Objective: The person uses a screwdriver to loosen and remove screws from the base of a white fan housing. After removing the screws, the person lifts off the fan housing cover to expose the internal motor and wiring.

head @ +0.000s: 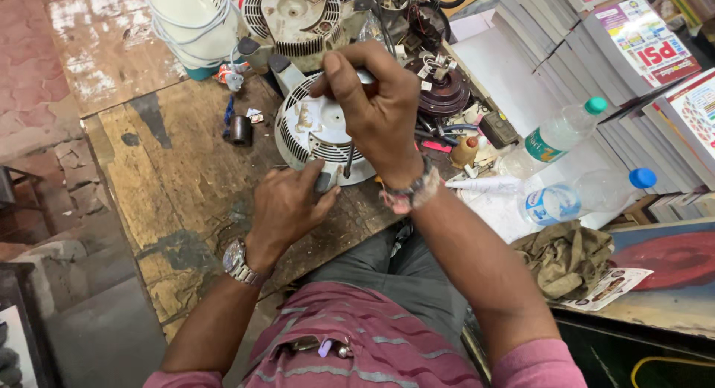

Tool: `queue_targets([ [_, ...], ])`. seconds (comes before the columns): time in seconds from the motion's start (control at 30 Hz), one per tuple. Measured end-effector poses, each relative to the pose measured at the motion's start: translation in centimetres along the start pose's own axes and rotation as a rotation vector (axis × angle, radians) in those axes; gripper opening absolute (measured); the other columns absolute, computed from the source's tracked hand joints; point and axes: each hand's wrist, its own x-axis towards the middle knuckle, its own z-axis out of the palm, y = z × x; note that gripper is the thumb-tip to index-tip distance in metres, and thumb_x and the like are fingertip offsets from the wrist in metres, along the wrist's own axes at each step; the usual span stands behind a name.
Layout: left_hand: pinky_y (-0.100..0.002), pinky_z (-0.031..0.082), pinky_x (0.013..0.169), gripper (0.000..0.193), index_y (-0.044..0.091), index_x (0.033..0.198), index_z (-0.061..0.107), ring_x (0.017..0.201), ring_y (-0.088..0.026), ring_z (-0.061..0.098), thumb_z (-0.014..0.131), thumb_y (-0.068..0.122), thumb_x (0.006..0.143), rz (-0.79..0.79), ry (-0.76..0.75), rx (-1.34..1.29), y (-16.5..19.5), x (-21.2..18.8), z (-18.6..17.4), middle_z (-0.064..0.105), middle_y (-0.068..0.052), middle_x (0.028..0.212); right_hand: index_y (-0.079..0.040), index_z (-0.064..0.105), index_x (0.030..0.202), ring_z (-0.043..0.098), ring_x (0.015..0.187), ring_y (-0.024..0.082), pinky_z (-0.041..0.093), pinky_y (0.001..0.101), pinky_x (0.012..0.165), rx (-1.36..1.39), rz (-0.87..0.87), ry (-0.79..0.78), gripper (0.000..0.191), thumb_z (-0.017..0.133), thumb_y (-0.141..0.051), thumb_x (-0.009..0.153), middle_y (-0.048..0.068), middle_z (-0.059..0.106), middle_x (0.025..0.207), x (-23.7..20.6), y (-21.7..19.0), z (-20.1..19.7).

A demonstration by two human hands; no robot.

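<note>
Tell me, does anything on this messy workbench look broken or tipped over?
Yes. The clear plastic bottle with a blue cap lies on its side by the stacked books. The round white vented fan housing sits opened up and grimy, steadied by the left hand while the right hand pushes a tool into it.

A worn wooden workbench with peeling paint is seen in the middle; a reddish paved floor is seen at left, wet in places; stacked books are piled at right; everything is lit by even daylight.
</note>
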Motion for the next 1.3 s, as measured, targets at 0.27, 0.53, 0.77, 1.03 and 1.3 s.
queue_targets([
  [0.27,-0.043,0.049,0.066,0.046,0.009,0.115,0.065,0.064,-0.028,0.066,0.084,0.036,0.083,-0.003,-0.015,0.015,-0.1,-0.2,0.3,0.067,-0.008,0.07,-0.001,0.06,0.129,0.064,0.056,0.01,0.051,0.0187,0.046,0.361,0.061,-0.148,0.041,0.072,-0.031,0.103,0.008,0.069,0.083,-0.1,1.3,-0.9],
  [0.53,-0.043,0.048,0.063,0.049,0.01,0.119,0.061,0.064,-0.026,0.066,0.081,0.038,0.084,-0.024,-0.034,0.001,-0.4,-1.0,1.5,0.067,-0.006,0.072,0.002,0.055,0.128,0.073,0.089,0.016,0.057,0.0262,0.08,-0.317,0.262,-0.111,0.041,0.076,-0.014,0.096,0.007,0.075,0.098,-6.0,1.8,-1.5],
  [0.77,-0.042,0.047,0.06,0.052,0.008,0.118,0.06,0.062,-0.026,0.066,0.081,0.04,0.084,-0.016,-0.014,0.042,-0.6,-1.2,2.1,0.066,-0.007,0.07,0.003,0.07,0.108,0.069,0.095,0.016,0.055,0.0277,0.082,-0.289,0.291,-0.144,0.02,0.078,-0.006,0.092,0.009,0.069,0.103,-9.7,3.3,-2.2],
  [1.03,-0.041,0.047,0.061,0.05,0.008,0.115,0.062,0.066,-0.025,0.065,0.083,0.041,0.084,0.004,0.041,0.055,-0.2,-0.9,1.7,0.067,-0.008,0.074,-0.001,0.067,0.122,0.07,0.101,0.011,0.055,0.0261,0.09,-0.079,0.334,-0.083,0.023,0.066,-0.007,0.1,0.002,0.075,0.109,-10.0,2.5,-2.2],
  [1.3,-0.042,0.048,0.063,0.044,0.009,0.109,0.067,0.066,-0.025,0.065,0.086,0.037,0.081,0.014,0.039,0.016,-0.3,0.1,0.7,0.066,-0.007,0.07,-0.001,0.077,0.11,0.068,0.088,0.015,0.053,0.0301,0.08,-0.408,0.302,-0.096,0.021,0.083,-0.007,0.091,0.01,0.07,0.092,-8.8,3.0,-2.2],
])
